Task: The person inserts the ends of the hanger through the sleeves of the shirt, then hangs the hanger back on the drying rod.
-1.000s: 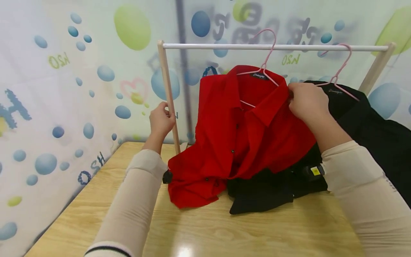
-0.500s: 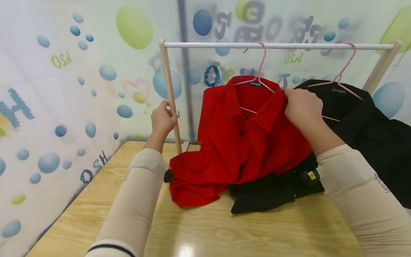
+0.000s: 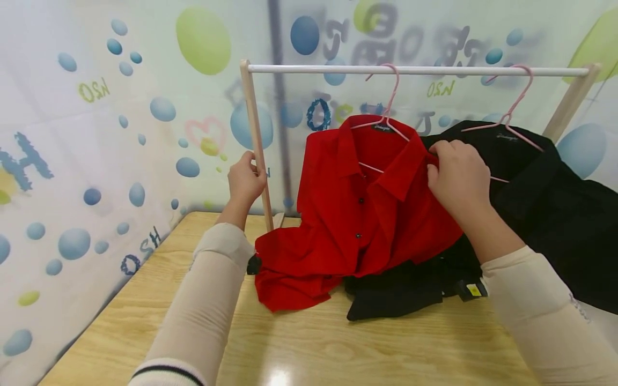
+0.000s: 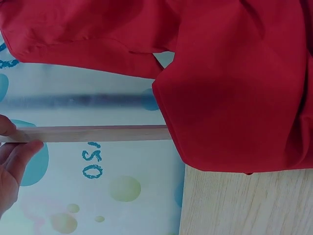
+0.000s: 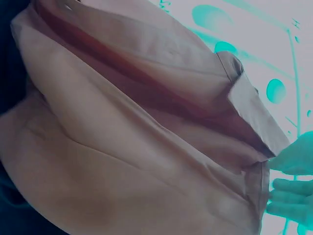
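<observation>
A red button-up shirt (image 3: 333,214) is on a pink hanger (image 3: 392,96), whose hook sits over the white rail (image 3: 314,69) of a clothes rack. Its sleeve and lower part spread onto the table. My left hand (image 3: 246,179) pinches the rack's left wooden post (image 3: 252,112) between thumb and fingers, as the left wrist view also shows. At the shirt's shoulder is my right hand (image 3: 458,177); in the right wrist view its fingers (image 5: 291,197) are fairly straight and parted from the thumb beside the fabric edge.
A black shirt (image 3: 545,198) hangs on a second pink hanger (image 3: 519,99) at the right, partly behind my right hand. Black cloth (image 3: 396,295) lies under the red shirt on the wooden table (image 3: 309,348). A patterned curtain (image 3: 145,64) is close behind the rack.
The red shirt and its hanger came down and slightly left until the hook settled on the rail. My right hand followed, then its fingers loosened at the shoulder. My left hand stayed on the post.
</observation>
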`<action>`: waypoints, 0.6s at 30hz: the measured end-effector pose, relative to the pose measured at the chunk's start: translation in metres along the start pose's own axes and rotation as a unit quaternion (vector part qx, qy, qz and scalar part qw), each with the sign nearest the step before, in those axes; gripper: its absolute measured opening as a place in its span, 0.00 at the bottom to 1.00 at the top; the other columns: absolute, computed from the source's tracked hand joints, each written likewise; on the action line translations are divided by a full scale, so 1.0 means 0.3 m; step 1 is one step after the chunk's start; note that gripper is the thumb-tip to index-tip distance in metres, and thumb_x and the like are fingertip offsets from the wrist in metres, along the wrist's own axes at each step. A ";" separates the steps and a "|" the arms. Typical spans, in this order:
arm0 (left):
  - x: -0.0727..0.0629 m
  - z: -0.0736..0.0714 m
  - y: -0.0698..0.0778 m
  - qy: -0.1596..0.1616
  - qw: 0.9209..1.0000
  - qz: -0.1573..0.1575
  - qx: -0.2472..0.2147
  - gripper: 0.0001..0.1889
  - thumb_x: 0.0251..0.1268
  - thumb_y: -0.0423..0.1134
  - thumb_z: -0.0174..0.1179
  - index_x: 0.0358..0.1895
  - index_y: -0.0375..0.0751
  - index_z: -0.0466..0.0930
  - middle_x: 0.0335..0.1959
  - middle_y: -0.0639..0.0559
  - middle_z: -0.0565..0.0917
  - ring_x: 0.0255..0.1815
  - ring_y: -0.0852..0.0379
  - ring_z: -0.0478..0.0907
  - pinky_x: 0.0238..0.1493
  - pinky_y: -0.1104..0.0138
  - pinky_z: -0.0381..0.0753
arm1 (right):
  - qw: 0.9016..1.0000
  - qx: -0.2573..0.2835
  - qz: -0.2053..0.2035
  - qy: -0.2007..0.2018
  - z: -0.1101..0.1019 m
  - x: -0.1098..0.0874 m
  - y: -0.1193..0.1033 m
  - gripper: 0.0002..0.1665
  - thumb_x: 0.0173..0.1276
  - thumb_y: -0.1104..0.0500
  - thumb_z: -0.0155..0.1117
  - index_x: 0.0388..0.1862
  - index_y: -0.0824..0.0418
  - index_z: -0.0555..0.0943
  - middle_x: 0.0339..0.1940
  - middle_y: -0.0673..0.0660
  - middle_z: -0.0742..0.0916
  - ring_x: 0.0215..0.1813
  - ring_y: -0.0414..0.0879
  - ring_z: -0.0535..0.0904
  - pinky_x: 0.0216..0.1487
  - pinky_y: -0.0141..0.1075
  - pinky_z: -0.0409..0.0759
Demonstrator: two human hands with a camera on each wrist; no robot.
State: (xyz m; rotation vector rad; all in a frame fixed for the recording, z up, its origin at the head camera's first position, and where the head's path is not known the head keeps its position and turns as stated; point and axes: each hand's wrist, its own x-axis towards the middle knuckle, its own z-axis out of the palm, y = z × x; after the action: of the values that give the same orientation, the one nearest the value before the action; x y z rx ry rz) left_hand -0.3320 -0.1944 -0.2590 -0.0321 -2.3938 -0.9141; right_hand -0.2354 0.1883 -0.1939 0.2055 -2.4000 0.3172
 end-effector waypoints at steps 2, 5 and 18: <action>-0.001 -0.003 -0.004 0.000 1.000 -0.004 -0.001 0.13 0.66 0.35 0.58 0.51 0.34 0.73 0.38 0.38 0.85 0.39 0.42 0.83 0.41 0.53 0.83 | 0.998 0.015 -0.020 0.050 0.012 -0.034 -0.005 0.15 0.66 0.64 0.61 0.50 0.70 0.79 0.46 0.71 0.83 0.46 0.66 0.76 0.44 0.62 0.77; -0.004 -0.009 -0.012 0.002 1.000 -0.013 -0.013 0.14 0.67 0.34 0.57 0.53 0.33 0.74 0.40 0.38 0.85 0.41 0.43 0.84 0.42 0.53 0.83 | 0.993 0.029 -0.052 0.104 0.029 -0.081 -0.008 0.14 0.64 0.64 0.64 0.48 0.70 0.81 0.45 0.70 0.84 0.45 0.64 0.77 0.44 0.60 0.79; -0.045 -0.039 -0.051 0.043 0.998 -0.012 -0.040 0.15 0.69 0.35 0.58 0.54 0.31 0.77 0.42 0.37 0.85 0.43 0.42 0.81 0.47 0.53 0.80 | 0.981 0.082 -0.110 0.135 0.086 -0.224 -0.003 0.14 0.58 0.68 0.69 0.44 0.71 0.81 0.41 0.68 0.86 0.42 0.62 0.80 0.42 0.56 0.81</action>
State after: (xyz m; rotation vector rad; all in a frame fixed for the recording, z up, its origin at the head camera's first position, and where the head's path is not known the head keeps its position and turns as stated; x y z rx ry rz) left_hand -0.3180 -0.2112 -0.2682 0.0049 -2.2818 -1.0022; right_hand -0.2013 0.1844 -0.2570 0.4678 -2.0617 0.4114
